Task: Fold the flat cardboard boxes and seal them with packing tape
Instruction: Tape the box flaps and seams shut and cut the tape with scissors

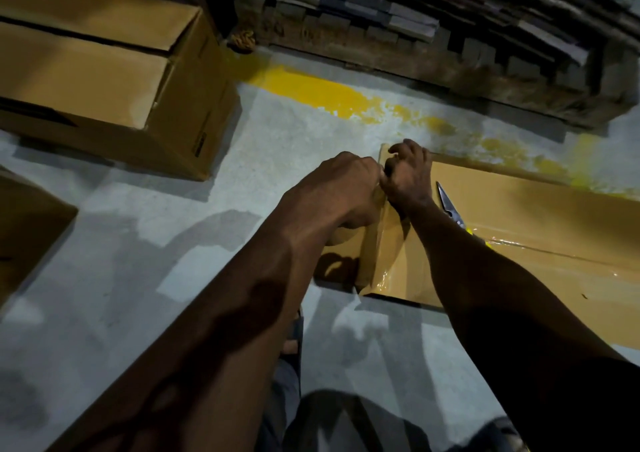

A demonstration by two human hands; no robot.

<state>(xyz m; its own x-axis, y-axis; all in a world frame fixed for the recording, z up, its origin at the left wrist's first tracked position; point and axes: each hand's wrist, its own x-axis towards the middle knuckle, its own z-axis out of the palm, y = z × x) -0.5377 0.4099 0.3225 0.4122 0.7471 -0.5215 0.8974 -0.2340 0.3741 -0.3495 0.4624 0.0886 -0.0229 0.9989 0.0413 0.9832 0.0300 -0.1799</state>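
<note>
clutching the far-left corner of the box [519,216], the right hand [408,178] touched the left hand [346,188], its closed grip's contents hidden, tape [389,247] trailing nearward.

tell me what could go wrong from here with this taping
The scissors lie loose on the box beside the right forearm; a sweep could knock them off or nick the arm. The tape looks wrinkled near the edge; the left hand and right hand tugging it may crease it further.
</note>
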